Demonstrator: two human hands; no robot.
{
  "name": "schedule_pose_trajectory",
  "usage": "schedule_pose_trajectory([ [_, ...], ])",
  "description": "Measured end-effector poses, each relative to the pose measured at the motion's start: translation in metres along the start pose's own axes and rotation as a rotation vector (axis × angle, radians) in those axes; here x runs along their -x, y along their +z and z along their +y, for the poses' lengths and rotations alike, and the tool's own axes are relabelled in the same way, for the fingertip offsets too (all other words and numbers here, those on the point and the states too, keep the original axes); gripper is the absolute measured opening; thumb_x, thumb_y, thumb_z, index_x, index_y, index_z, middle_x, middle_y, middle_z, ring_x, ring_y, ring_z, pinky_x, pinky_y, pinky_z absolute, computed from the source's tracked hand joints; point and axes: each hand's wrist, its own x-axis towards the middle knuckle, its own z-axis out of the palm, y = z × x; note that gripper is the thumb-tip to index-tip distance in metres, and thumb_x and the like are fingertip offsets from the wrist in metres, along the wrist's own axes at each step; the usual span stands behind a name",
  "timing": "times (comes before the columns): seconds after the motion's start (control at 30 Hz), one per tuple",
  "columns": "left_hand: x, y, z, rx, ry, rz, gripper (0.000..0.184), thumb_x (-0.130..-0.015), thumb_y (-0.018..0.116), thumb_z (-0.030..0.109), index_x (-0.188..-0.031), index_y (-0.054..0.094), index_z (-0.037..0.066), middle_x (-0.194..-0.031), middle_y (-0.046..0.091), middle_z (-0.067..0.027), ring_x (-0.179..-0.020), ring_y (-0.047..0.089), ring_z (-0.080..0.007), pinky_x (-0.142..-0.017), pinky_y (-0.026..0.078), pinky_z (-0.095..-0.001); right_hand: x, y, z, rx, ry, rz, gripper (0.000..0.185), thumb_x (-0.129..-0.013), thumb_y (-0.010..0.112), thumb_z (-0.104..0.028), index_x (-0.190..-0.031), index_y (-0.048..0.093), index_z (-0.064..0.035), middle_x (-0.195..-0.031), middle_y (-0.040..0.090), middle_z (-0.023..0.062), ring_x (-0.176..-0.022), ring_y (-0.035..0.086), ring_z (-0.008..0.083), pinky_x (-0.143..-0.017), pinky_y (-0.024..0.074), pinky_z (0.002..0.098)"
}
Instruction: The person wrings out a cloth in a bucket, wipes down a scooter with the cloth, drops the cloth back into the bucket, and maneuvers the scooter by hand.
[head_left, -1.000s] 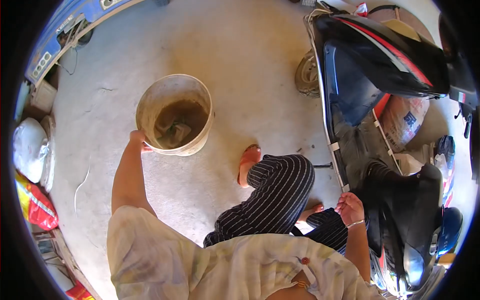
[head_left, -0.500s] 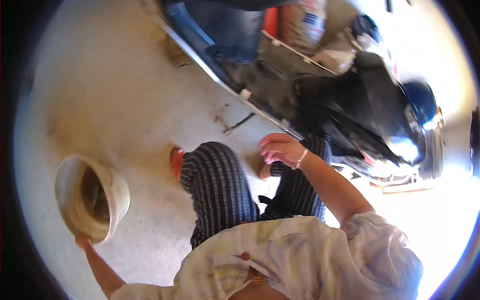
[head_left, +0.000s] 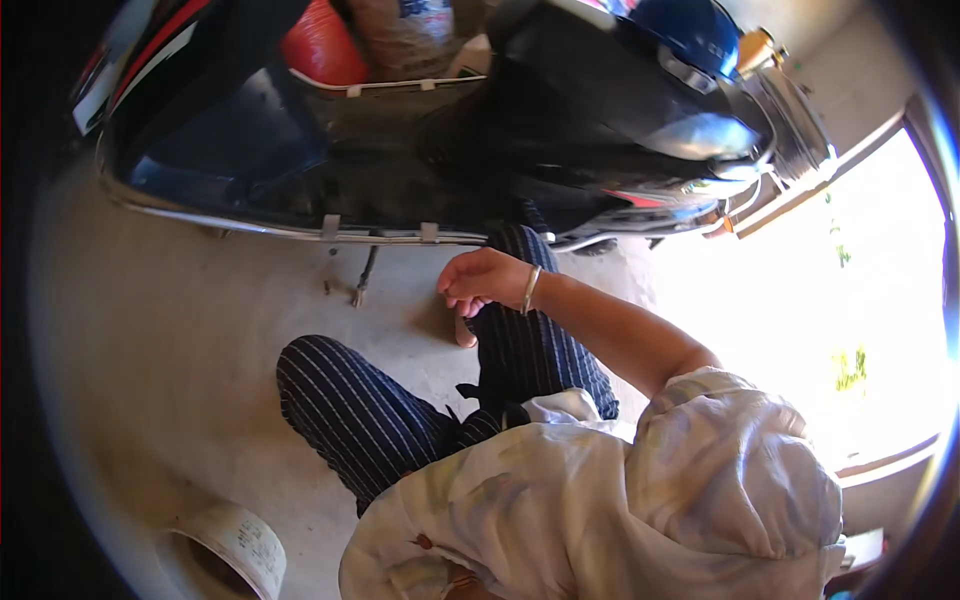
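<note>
My right hand (head_left: pixel 480 278) hangs above my bent right knee, with a bracelet (head_left: pixel 531 288) round the wrist. Its fingers are loosely curled and somewhat apart, and I see nothing held in them. A pale plastic bucket (head_left: pixel 252 545) lies tipped at the lower left, cut off by the frame's bottom edge, its mouth turned toward the lower left. My left hand is out of view, so whether it touches the bucket does not show. Nearest to the right hand is the lower side of a dark motor scooter (head_left: pixel 470 130).
The scooter spans the top, with a metal guard bar (head_left: pixel 260 229) along its side and a kickstand (head_left: pixel 366 275) on the concrete floor (head_left: pixel 200 370). A red bag (head_left: pixel 325 45) and a printed sack (head_left: pixel 405 40) stand behind. Bright light enters through a doorway (head_left: pixel 800 330) at right.
The view has turned, so the scooter lies more level and farther left. The bucket has shifted to the bottom edge, and my left hand, earlier at its rim, has left the view.
</note>
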Motion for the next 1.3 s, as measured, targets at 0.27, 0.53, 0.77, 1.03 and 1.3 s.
schedule_pose_trajectory([
  [0.27,0.024,0.031,0.114,0.019,0.318,-0.117,0.023,-0.073,0.052,0.013,-0.094,0.057,0.007,-0.082,0.061,-0.0137,-0.074,0.06,-0.0299,-0.061,0.048,-0.0394,0.009,-0.013,0.02,0.615,-0.454,0.322,0.016,-0.072,0.057,-0.009,-0.086,0.057,-0.002,-0.071,0.059,0.0059,-0.063,0.058,0.0124,-0.058,0.0483,0.0233],
  [0.53,0.278,0.086,0.153,0.028,-0.279,-0.326,0.024,-0.072,0.053,0.012,-0.095,0.057,0.007,-0.082,0.061,-0.0137,-0.074,0.06,-0.0298,-0.061,0.049,-0.0392,-0.051,-0.035,0.059,1.225,-0.71,0.311,0.027,-0.066,0.059,-0.011,-0.092,0.053,-0.0038,-0.091,0.052,0.0164,-0.089,0.049,0.0329,-0.076,0.0412,0.0414],
  [0.77,0.338,0.118,0.24,0.145,-0.706,-0.473,0.026,-0.071,0.054,0.012,-0.096,0.057,0.008,-0.082,0.061,-0.0137,-0.074,0.06,-0.0297,-0.06,0.049,-0.0389,-0.103,-0.023,0.053,1.484,-0.591,-0.112,0.022,-0.065,0.061,-0.017,-0.083,0.052,-0.0068,-0.081,0.053,0.011,-0.08,0.05,0.0297,-0.069,0.0356,0.0423],
  [1.03,0.286,0.153,0.311,0.512,-0.843,-0.632,0.028,-0.07,0.055,0.01,-0.097,0.057,0.008,-0.082,0.061,-0.0138,-0.074,0.06,-0.0297,-0.06,0.049,-0.0387,-0.165,-0.023,0.038,1.37,-0.454,-0.524,0.011,-0.062,0.056,-0.009,-0.071,0.051,-0.0044,-0.068,0.052,0.0138,-0.063,0.05,0.0336,-0.057,0.0378,0.042],
  [1.3,0.326,0.117,0.352,0.847,-0.771,-0.713,0.03,-0.069,0.056,0.009,-0.098,0.057,0.008,-0.082,0.061,-0.0138,-0.074,0.06,-0.0296,-0.06,0.049,-0.0384,-0.167,-0.001,0.034,1.292,-0.32,-0.796,0.008,-0.063,0.056,-0.007,-0.07,0.053,-0.005,-0.071,0.053,0.0115,-0.068,0.052,0.0299,-0.065,0.0408,0.0401],
])
